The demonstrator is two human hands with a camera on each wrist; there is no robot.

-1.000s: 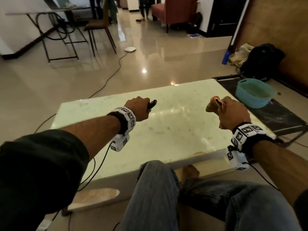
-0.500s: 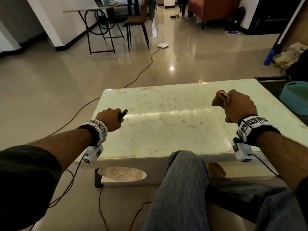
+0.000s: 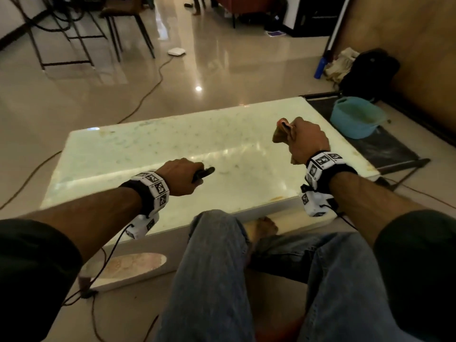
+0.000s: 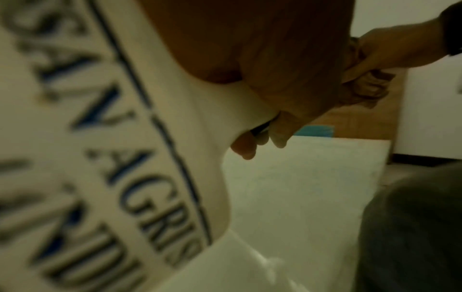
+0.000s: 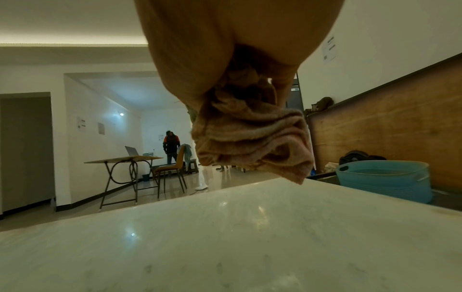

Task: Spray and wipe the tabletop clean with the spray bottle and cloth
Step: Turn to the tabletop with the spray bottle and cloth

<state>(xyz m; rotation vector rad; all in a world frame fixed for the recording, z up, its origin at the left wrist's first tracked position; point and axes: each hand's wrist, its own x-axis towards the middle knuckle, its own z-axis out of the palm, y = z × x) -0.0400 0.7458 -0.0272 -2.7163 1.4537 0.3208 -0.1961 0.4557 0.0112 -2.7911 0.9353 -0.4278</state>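
The pale marble tabletop (image 3: 148,149) lies in front of me. My left hand (image 3: 183,177) grips the spray bottle, whose black nozzle (image 3: 205,172) points out over the table's near middle. In the left wrist view the bottle's white labelled body (image 4: 125,138) fills the frame, with my fingers (image 4: 262,138) curled round its neck. My right hand (image 3: 308,141) is held above the table's right part and clutches a bunched tan cloth (image 3: 280,135). The cloth (image 5: 252,142) hangs just above the tabletop (image 5: 225,237) without touching it.
A teal basin (image 3: 355,117) sits on a dark mat off the table's right end. My knees in jeans (image 3: 217,267) are against the near edge. A cable (image 3: 148,92) runs across the floor. A chair and a folding table (image 5: 125,160) stand at the back left.
My left hand with the spray bottle has moved from the table's left edge toward the near middle. The right hand still holds the cloth over the right part. The head view swung right.
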